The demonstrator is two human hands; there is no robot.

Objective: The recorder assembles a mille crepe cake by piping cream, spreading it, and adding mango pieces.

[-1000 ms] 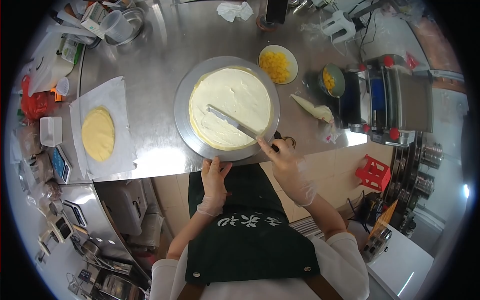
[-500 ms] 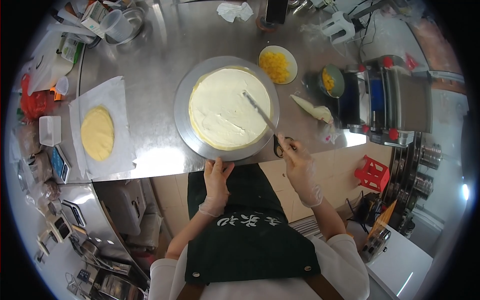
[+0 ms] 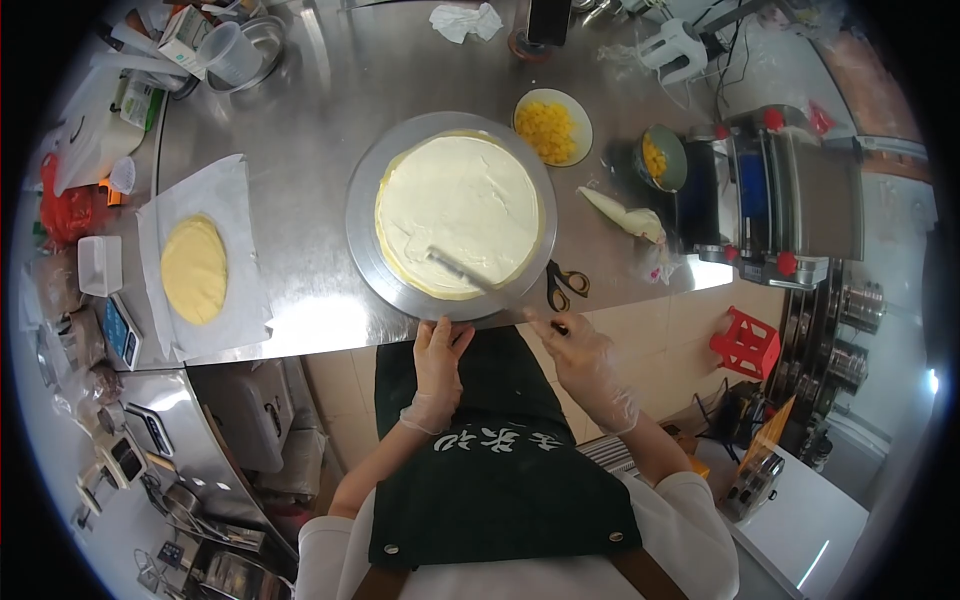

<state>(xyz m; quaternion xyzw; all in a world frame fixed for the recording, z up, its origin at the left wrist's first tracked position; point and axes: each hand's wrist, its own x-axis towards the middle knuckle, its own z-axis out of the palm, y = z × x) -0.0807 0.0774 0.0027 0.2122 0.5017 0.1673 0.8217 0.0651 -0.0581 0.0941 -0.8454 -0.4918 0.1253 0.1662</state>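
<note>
White lettering point(image 3: 497, 442) across the front of a dark apron point(image 3: 500, 510)

Round cream-covered cake point(image 3: 455, 200) on metal turntable point(image 3: 362, 215), upon desk point(image 3: 300, 150). Left hand point(image 3: 437, 362) touches turntable at 6 o'clock; right hand point(image 3: 582, 362), 5 o'clock, holds spatula point(image 3: 465, 270) over cake. From cake: bowl point(image 3: 586, 127) between 1 and 2, piping bag point(image 3: 622, 215) 3, scissors point(image 3: 556, 279) 4.

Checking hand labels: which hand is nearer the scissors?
Right hand: just below the scissors. Left hand: farther off, lower left, at the cake turntable.
</note>
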